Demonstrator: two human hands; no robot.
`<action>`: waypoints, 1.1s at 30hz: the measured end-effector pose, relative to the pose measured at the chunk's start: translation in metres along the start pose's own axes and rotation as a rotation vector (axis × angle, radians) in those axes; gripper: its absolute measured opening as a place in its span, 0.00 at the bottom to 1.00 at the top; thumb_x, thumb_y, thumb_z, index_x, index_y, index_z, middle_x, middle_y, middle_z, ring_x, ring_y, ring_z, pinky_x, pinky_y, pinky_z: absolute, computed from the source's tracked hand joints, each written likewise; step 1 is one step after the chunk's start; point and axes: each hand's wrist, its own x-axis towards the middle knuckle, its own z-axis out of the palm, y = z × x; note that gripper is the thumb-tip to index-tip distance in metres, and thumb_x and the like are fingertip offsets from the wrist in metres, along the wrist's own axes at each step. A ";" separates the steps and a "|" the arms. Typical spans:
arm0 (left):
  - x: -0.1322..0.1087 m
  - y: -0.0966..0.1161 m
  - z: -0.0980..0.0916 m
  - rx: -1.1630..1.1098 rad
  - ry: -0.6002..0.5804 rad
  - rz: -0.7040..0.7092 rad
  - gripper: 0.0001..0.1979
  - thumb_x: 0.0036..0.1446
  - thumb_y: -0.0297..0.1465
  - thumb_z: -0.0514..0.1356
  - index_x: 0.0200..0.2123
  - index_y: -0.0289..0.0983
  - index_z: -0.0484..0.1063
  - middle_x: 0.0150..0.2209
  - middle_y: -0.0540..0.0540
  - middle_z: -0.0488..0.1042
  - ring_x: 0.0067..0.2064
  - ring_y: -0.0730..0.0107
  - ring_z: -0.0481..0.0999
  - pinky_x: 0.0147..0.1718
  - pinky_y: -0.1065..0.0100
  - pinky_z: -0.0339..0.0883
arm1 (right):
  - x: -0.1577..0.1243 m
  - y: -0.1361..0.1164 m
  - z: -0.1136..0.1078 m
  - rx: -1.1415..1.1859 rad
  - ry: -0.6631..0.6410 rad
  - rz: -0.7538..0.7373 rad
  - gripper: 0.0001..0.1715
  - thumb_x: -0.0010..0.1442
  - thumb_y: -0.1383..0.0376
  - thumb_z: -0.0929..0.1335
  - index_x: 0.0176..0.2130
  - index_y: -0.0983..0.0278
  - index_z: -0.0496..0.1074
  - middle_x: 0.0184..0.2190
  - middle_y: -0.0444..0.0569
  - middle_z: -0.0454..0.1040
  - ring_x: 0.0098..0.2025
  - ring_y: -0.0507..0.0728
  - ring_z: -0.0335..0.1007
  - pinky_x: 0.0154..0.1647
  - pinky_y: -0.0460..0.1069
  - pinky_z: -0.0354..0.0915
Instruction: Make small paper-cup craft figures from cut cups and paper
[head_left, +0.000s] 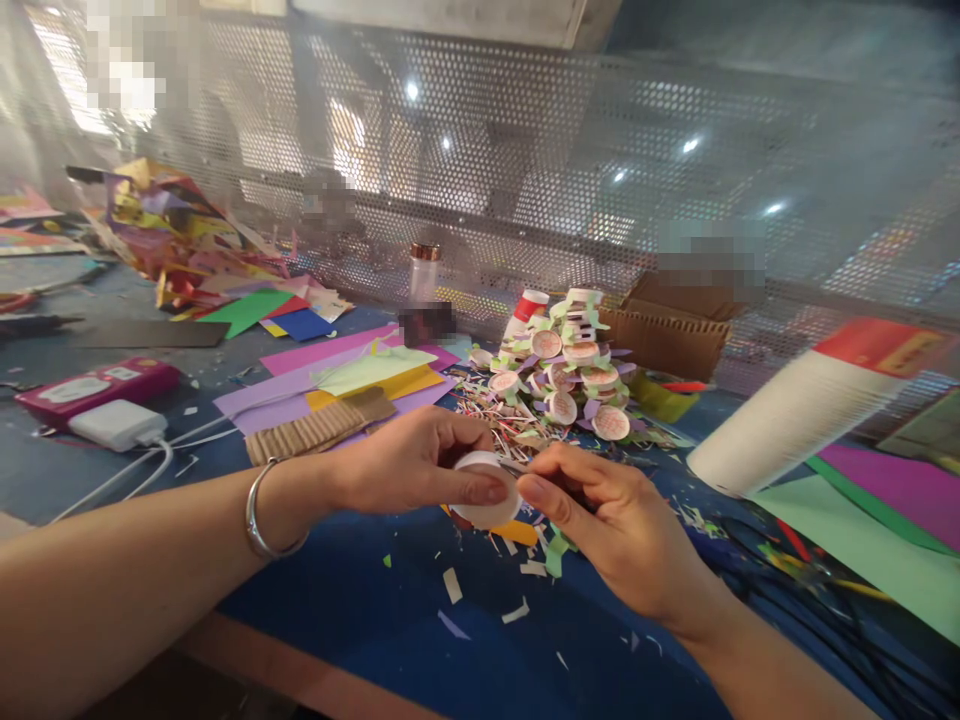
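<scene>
— Where is the white disc (487,513) just now?

— Off the table (360,610), held in the air between both hands, a little above the paper scraps (517,608) strewn on the blue surface.

— Who has the firmer hold?

— The left hand (405,462). Its fingers (465,489) are clamped on the disc, thumb laid across the near face and the others curled behind the top rim. A bangle (259,512) sits on that wrist.

— And the right hand (626,525)?

— It comes in from the right, thumb and forefinger pinched together at the disc's right rim. A thin sliver shows at the pinch — too small to name.

— How does the disc lie?

— Being round, it has no long axis; its flat face is tipped up toward the camera. The left hand wraps it and the right only meets its edge, so the disc lies to the left of the right fingertips, touching them.

— What is about them?

— Just behind, a heap of paper rosettes (566,385) with round centres. A corrugated strip (322,425) lies beyond the left wrist, and a white bottle (787,415) with a red cap lies on its side, well to the right.
</scene>
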 end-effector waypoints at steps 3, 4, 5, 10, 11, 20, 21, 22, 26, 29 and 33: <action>0.000 0.000 0.000 -0.023 -0.007 -0.023 0.08 0.59 0.29 0.67 0.32 0.33 0.71 0.28 0.52 0.74 0.28 0.79 0.73 0.27 0.77 0.67 | 0.001 -0.004 0.000 0.027 -0.010 -0.017 0.20 0.69 0.50 0.67 0.32 0.61 0.73 0.26 0.40 0.65 0.28 0.50 0.57 0.27 0.47 0.55; 0.001 -0.001 -0.001 -0.027 -0.015 -0.027 0.09 0.59 0.29 0.68 0.32 0.33 0.71 0.28 0.52 0.74 0.28 0.79 0.74 0.27 0.77 0.66 | 0.001 -0.005 0.000 0.037 -0.006 -0.031 0.20 0.69 0.51 0.67 0.32 0.61 0.73 0.26 0.40 0.65 0.28 0.50 0.57 0.27 0.47 0.55; 0.001 -0.001 -0.001 -0.033 -0.026 -0.029 0.09 0.58 0.29 0.68 0.32 0.33 0.71 0.27 0.53 0.74 0.27 0.79 0.73 0.26 0.78 0.66 | 0.001 -0.006 0.000 0.046 0.003 -0.045 0.20 0.69 0.51 0.67 0.32 0.61 0.74 0.25 0.40 0.65 0.27 0.50 0.57 0.26 0.47 0.55; 0.000 0.002 0.000 -0.029 0.002 -0.028 0.09 0.59 0.31 0.68 0.32 0.33 0.71 0.29 0.51 0.76 0.29 0.78 0.74 0.28 0.77 0.66 | 0.002 -0.002 -0.003 0.142 0.072 -0.016 0.20 0.69 0.50 0.68 0.32 0.60 0.72 0.20 0.37 0.56 0.22 0.48 0.47 0.21 0.47 0.46; 0.000 0.003 0.000 -0.015 0.027 -0.023 0.09 0.59 0.31 0.68 0.32 0.33 0.71 0.30 0.50 0.76 0.30 0.78 0.74 0.28 0.77 0.66 | 0.003 0.001 -0.004 0.185 0.080 0.016 0.20 0.69 0.49 0.68 0.33 0.60 0.72 0.20 0.36 0.54 0.21 0.48 0.45 0.20 0.47 0.44; 0.003 0.002 0.005 -0.089 0.181 -0.063 0.14 0.56 0.36 0.69 0.32 0.34 0.69 0.27 0.51 0.74 0.27 0.77 0.74 0.24 0.77 0.66 | 0.004 0.003 -0.002 0.417 0.070 0.191 0.25 0.66 0.43 0.68 0.35 0.61 0.69 0.20 0.34 0.48 0.21 0.48 0.38 0.19 0.47 0.36; 0.003 0.002 0.006 -0.091 0.194 -0.076 0.14 0.55 0.36 0.69 0.32 0.34 0.69 0.27 0.51 0.74 0.26 0.76 0.75 0.23 0.76 0.66 | 0.003 0.002 -0.001 0.434 0.056 0.201 0.25 0.66 0.43 0.68 0.36 0.61 0.69 0.20 0.34 0.48 0.21 0.48 0.37 0.19 0.47 0.37; 0.003 0.002 0.007 -0.093 0.200 -0.095 0.14 0.55 0.37 0.69 0.32 0.35 0.68 0.27 0.50 0.75 0.26 0.75 0.75 0.23 0.76 0.67 | 0.003 0.001 0.000 0.448 0.040 0.208 0.24 0.65 0.43 0.69 0.37 0.61 0.70 0.20 0.34 0.49 0.22 0.48 0.37 0.19 0.47 0.37; 0.001 0.001 0.009 -0.134 0.157 -0.154 0.14 0.55 0.37 0.68 0.35 0.35 0.68 0.28 0.49 0.77 0.25 0.73 0.78 0.21 0.76 0.68 | 0.002 -0.001 0.006 0.468 0.004 0.191 0.20 0.62 0.48 0.74 0.40 0.61 0.72 0.25 0.37 0.61 0.23 0.46 0.45 0.19 0.44 0.43; 0.001 0.001 0.008 -0.192 0.113 -0.151 0.13 0.57 0.37 0.68 0.35 0.35 0.70 0.29 0.49 0.78 0.25 0.75 0.78 0.21 0.77 0.68 | 0.004 -0.002 0.011 0.466 -0.011 0.186 0.17 0.63 0.52 0.74 0.40 0.62 0.72 0.29 0.41 0.70 0.28 0.47 0.57 0.24 0.43 0.52; 0.003 0.000 0.005 -0.319 0.028 -0.169 0.17 0.57 0.42 0.69 0.35 0.33 0.73 0.30 0.47 0.79 0.26 0.74 0.79 0.24 0.76 0.71 | 0.005 -0.002 0.012 0.457 0.014 0.195 0.15 0.60 0.55 0.76 0.37 0.62 0.73 0.28 0.40 0.68 0.26 0.47 0.55 0.22 0.44 0.49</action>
